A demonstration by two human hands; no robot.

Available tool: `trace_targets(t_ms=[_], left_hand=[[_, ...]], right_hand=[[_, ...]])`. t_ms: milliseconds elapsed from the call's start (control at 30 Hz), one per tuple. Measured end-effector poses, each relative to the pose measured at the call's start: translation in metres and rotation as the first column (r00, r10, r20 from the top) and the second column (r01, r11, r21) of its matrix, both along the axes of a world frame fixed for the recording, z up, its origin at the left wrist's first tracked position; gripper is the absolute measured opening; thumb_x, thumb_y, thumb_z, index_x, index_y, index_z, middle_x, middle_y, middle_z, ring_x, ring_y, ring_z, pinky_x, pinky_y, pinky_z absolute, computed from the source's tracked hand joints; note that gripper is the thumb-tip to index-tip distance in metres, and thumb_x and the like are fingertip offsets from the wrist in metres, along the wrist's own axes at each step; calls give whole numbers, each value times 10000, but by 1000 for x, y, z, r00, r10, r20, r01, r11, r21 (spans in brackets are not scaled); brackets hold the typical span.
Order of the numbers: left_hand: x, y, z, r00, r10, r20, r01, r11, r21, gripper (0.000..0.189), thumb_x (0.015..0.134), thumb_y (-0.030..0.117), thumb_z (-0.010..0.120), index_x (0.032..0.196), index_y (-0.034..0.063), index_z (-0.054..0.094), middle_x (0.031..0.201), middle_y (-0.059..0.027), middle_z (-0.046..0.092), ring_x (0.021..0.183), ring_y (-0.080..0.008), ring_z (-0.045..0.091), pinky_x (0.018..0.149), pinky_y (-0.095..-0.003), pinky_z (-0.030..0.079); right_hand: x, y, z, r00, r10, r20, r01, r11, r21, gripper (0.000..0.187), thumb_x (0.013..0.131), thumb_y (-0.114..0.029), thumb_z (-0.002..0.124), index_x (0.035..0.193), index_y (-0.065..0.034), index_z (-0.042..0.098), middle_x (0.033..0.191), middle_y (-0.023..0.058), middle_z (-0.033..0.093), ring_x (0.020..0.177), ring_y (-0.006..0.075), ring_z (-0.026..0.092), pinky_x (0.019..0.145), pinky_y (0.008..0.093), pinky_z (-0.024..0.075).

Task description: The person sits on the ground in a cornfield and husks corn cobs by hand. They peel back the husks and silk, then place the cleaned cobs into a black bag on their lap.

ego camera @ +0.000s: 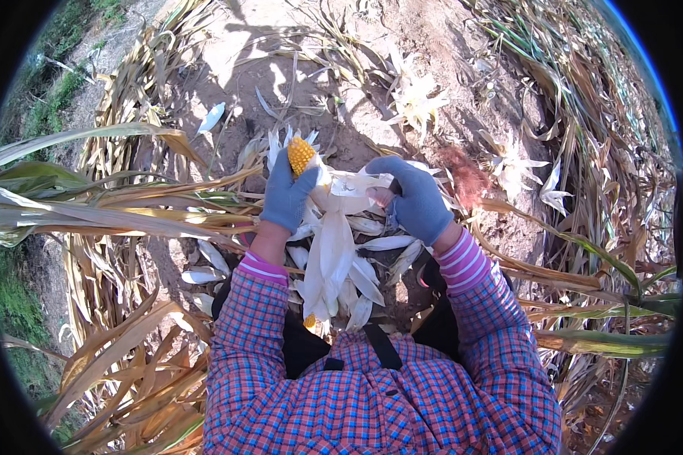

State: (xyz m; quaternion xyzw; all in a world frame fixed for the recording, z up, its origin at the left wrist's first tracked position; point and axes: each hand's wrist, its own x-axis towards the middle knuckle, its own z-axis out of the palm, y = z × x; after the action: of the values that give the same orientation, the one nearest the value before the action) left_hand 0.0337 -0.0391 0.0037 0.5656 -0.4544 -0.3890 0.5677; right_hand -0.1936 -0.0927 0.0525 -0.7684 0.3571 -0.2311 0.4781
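My left hand [287, 196], in a blue-grey knit glove, grips an ear of corn [300, 154] whose yellow kernels show at the upper end. Pale husk leaves [333, 250] peel away from the ear and hang down in front of me. Opposite it, my right hand [412, 199] wears a matching glove with the thumb bare. Its thumb and curled fingers pinch a strip of white husk [356, 183] that stretches across from the ear. The ear's lower part is hidden by husk and the left glove.
Loose pale husks [384, 243] cover the ground between my legs. Another corn tip [309, 321] shows yellow near my lap. Dry cornstalks [119, 210] lie to the left, with more stalks [580, 114] heaped along the right. Discarded husks [418, 102] lie on the bare soil [250, 85] ahead.
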Motion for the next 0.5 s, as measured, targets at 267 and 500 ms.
trace_targets(t_ms=[267, 500], left_hand=[[-12, 7, 11, 986, -165, -16, 165, 986, 22, 467, 866, 205, 604, 1251, 2, 436, 1095, -79, 553, 987, -151, 535, 871, -298, 440], [3, 13, 33, 911, -47, -409, 28, 998, -53, 420, 888, 210, 599, 1230, 13, 454, 1104, -83, 552, 1004, -173, 555, 883, -307, 462]], right_hand=[[10, 3, -46, 967, 10, -255, -3, 1000, 30, 473, 859, -337, 633, 1210, -46, 508, 950, 192, 648, 878, 340, 639, 760, 393, 487], [1, -7, -30, 953, -7, -304, -7, 999, -46, 214, 870, -273, 587, 937, -71, 601, 710, 175, 624, 689, 347, 619, 634, 426, 464]])
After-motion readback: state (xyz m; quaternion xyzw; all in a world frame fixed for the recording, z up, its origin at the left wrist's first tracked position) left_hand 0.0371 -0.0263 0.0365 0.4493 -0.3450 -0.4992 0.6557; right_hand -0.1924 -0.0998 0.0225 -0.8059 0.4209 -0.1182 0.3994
